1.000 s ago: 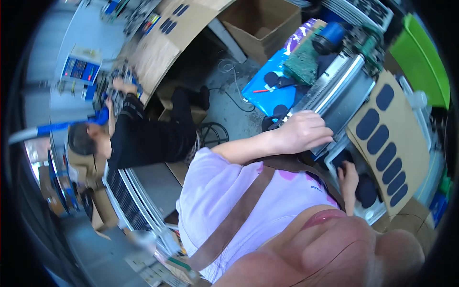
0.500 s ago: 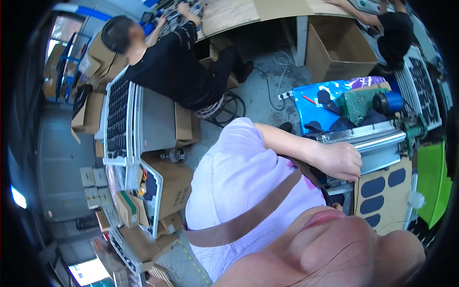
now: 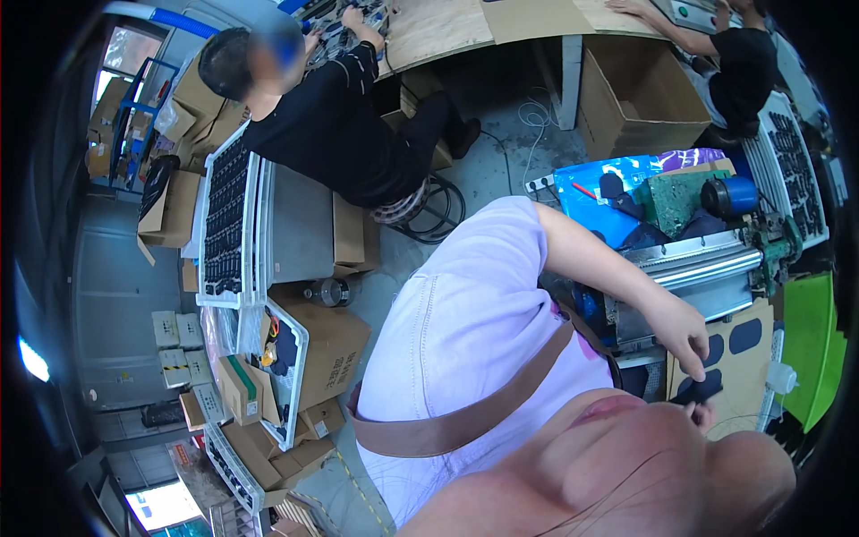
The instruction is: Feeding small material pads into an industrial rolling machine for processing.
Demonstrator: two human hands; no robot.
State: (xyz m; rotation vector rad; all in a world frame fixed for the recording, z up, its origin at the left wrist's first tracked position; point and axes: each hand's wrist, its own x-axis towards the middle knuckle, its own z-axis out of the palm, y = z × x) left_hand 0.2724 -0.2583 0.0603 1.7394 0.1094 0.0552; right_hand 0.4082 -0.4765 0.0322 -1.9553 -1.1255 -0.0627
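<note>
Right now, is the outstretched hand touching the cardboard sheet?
Cannot tell: the head view shows the hand overlapping the cardboard sheet; no contact or gap shows.

From my remote seat I see a pale lilac short-sleeved shirt (image 3: 465, 331) (loose-fitting), crossed by a broad brown strap (image 3: 465, 421); the forearm is bare.

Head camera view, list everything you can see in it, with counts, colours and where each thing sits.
Cardboard sheet: one, brown with dark oval pieces, lower right.
Dark oval piece: one, in the finger grip below the sheet.
Roller machine: one, silver, right of centre.
Blue plastic sheet: one, above the machine.
Green bin: one, far right.
Open carton: one, brown, top right.
Trays of dark parts: several, white, left.
Co-worker: one, black clothes, top left.
Second person: black top, top right.
Left hand: over the sheet.
Right hand: mostly hidden, fingers on the oval piece.
</note>
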